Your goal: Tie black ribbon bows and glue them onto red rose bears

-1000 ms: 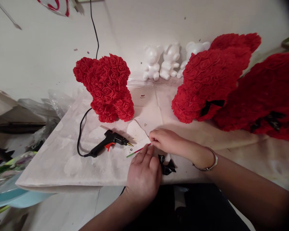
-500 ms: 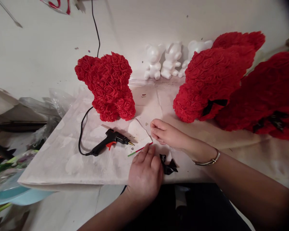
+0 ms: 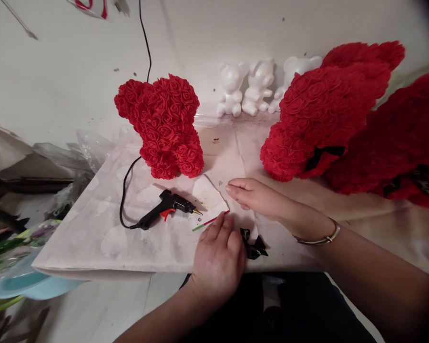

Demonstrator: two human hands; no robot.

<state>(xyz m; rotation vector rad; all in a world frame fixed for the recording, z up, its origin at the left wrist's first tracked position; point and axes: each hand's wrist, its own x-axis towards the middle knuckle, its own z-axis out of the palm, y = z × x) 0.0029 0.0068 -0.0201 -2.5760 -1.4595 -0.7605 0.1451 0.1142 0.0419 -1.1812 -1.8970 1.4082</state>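
Note:
My left hand (image 3: 219,257) rests palm down near the table's front edge, fingers lying on the cloth against a thin green and red strip (image 3: 210,221). Just right of it lies a black ribbon bow (image 3: 253,245) with pale lettering. My right hand (image 3: 253,196) hovers low beyond the bow, thumb and fingers pressed together; anything between them is too small or hidden to make out. To the left lies a black glue gun (image 3: 166,207) with an orange trigger, its brass nozzle pointing toward the strip. Behind it stands a red rose bear (image 3: 168,126).
A second rose bear (image 3: 318,109) leans at right, wearing a black bow, with another rose bear (image 3: 400,138) beside it. White foam bears (image 3: 231,90) stand along the wall. The gun's black cord (image 3: 122,190) loops behind the left bear. A blue basin (image 3: 39,285) sits below the table's left edge.
The view has shifted slightly, moving everything a little to the right. My right hand's fingers look a bit straighter. My left hand stays in place by the strip.

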